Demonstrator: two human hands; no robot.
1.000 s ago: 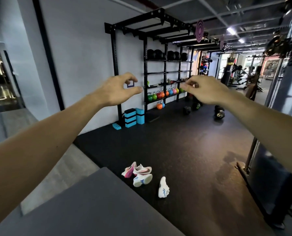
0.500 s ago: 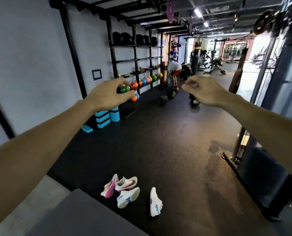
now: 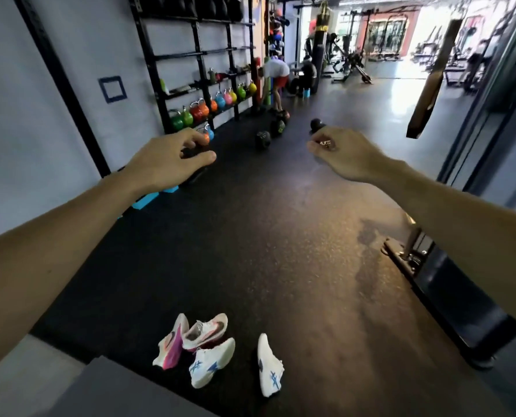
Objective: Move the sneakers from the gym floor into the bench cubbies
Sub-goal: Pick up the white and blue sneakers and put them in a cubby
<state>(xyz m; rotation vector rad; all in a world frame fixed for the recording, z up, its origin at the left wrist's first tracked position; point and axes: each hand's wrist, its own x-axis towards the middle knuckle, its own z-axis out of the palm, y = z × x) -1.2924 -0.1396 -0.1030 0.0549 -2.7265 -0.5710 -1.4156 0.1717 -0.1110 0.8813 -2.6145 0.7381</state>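
Several sneakers lie in a loose group on the black rubber floor [image 3: 281, 236] near the bottom of the view. A white and pink sneaker [image 3: 170, 344] lies on its side beside a white sneaker with a dark swoosh [image 3: 207, 329]. Two white sneakers with blue marks lie next to them, one [image 3: 210, 361] touching the pair, the other [image 3: 269, 364] apart to the right. My left hand [image 3: 166, 162] and my right hand [image 3: 345, 156] are stretched out in the air far above the shoes, fingers loosely curled, holding nothing. A grey bench top [image 3: 106, 392] fills the lower left corner; its cubbies are hidden.
A black rack [image 3: 196, 55] with coloured kettlebells [image 3: 202, 106] lines the left wall. Blue blocks [image 3: 144, 201] sit at its foot. Medicine balls [image 3: 262, 138] lie on the floor ahead. A person [image 3: 274, 76] bends over further back. A black machine base [image 3: 449, 287] stands at the right.
The view has turned right and tilted down, so the sneakers now sit closer and lower in frame. Both hands stayed outstretched and empty, drifting lower.
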